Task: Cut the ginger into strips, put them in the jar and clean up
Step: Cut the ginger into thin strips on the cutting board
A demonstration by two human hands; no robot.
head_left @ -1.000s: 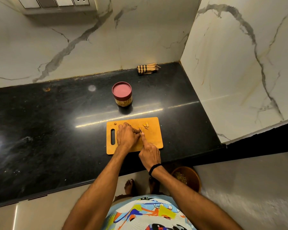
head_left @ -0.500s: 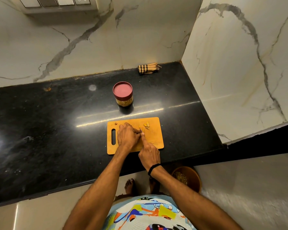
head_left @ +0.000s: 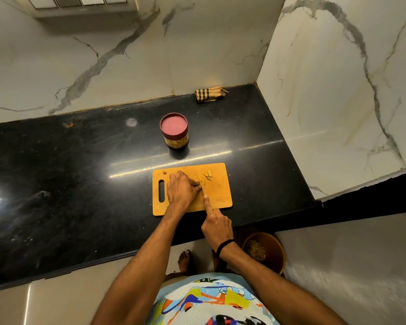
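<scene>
The orange cutting board [head_left: 218, 195] lies flat on the black tabletop [head_left: 80, 184], its handle slot to the left, and everything is easiest placed from it. Both hands are over the board's middle. The left hand [head_left: 181, 191] sits knuckles up, fingers curled down with their tips against the knife; its grip is narrow, but whatever it pins is hidden under the fingers, so I cannot tell what it holds. The right hand [head_left: 217, 225] comes in from the board's near edge. Its grip is closed round the handle of the knife [head_left: 202, 189], with the forefinger laid straight along the back of the blade. Only a thin sliver of blade shows, just past the left fingertips.

A few pale yellow ginger strips [head_left: 201, 180] lie on the board just beside those fingertips, on their far side. A small heap of ginger pieces [head_left: 208, 174] sits a little further toward the board's far right corner, and one tiny scrap [head_left: 165, 172] lies at the far left corner.

Beyond the board's far edge stands the jar [head_left: 174, 130], upright with its red lid on. Well behind it, against the marble wall, is a folded striped cloth [head_left: 210, 94]. Below the board's near right corner, a brown bowl [head_left: 267, 249] rests on the floor.
</scene>
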